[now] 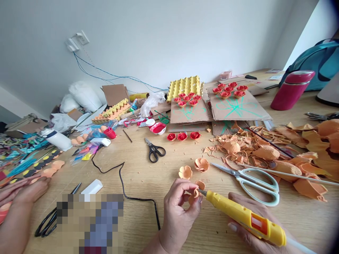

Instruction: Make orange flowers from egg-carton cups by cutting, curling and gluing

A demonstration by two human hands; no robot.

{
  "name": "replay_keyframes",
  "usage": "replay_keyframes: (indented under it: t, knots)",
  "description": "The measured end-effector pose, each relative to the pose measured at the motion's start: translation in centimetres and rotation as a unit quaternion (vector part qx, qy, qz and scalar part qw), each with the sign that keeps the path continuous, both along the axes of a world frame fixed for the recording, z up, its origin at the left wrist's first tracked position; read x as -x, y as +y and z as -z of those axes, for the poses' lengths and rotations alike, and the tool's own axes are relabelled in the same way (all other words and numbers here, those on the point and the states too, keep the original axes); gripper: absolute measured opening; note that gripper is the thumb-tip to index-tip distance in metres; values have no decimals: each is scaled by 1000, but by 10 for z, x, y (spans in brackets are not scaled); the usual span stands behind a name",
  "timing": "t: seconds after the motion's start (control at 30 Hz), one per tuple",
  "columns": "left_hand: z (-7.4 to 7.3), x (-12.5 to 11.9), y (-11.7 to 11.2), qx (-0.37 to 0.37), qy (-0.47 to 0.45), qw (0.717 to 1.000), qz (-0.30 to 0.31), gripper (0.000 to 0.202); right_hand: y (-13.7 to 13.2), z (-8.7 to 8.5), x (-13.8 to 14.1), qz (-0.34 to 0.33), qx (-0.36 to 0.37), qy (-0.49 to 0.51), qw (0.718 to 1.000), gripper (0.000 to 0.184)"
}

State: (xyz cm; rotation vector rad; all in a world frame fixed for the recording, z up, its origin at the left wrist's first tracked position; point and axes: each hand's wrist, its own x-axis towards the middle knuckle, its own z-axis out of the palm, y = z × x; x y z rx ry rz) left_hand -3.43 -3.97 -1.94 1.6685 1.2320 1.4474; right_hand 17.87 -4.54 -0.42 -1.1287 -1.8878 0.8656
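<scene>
Between its thumb and fingers, my left hand [180, 211] pinches a small orange egg-carton flower [200, 185]. My right hand [247, 220] is wrapped round a yellow hot glue gun [238, 211], whose metal nozzle [202, 192] points left and meets the flower's petals; whether glue is coming out cannot be seen. Just beyond my left hand lie two more orange flower cups, a paler one [185, 172] and a darker one [202, 164]. Scissors with pale green handles [258, 180] lie beside the glue gun, blades pointing left.
Black-handled scissors [155, 152] lie mid-table before a bowl of red paint [158, 128]. Red flowers stand on cardboard sheets [238, 109]. Orange carton scraps [254, 148] heap up at right near a red flask [292, 90]. A black cord [137, 199] crosses the table. Another person's hand [35, 190] is at left.
</scene>
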Motion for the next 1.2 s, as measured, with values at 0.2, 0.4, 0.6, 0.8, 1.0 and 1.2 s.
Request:
replay_keyframes:
  t: [0.2,0.4,0.6,0.8,1.0,1.2]
  knots:
    - [0,0,0,-3,12,1000,-6,11,2,-3,-2,-30,-8,3,1000,34]
    - [1,0,-1,-4,11,1000,-5,8,7,1,-6,-75,-43,-17,996,30]
    - [2,0,-1,-3,26,1000,-11,5,10,2,-11,-125,-101,-104,982,18]
    - [-2,0,0,-24,41,999,-22,6,14,14,-12,-126,-117,-103,980,20]
    - [-1,0,1,-11,30,999,-19,6,13,12,-12,-109,-108,-64,986,19]
    - [2,-2,2,14,-1,1000,-16,7,6,4,-15,12,81,29,996,26]
